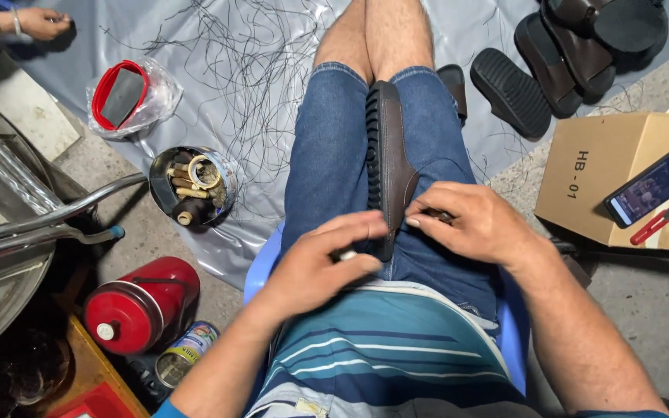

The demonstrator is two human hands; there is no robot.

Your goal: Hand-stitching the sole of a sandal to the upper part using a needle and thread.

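Sandal [387,155], clamped between thighs: gripped at near end by left hand [320,263]; thread pinched by right hand [474,224]; stitching judged unfinished; finished sandals [559,62] piled beyond

Sandal [387,155]: brown, on edge, clamped between the thighs.
Left hand [319,263]: fingers on the sandal's near end.
Right hand [474,224]: pinching at its strap side.
Cardboard box [598,178]: phone [652,186] and red snips [653,224] on top.

Bright even daylight, soft shadows, sharp focus, wide-angle edge stretch.
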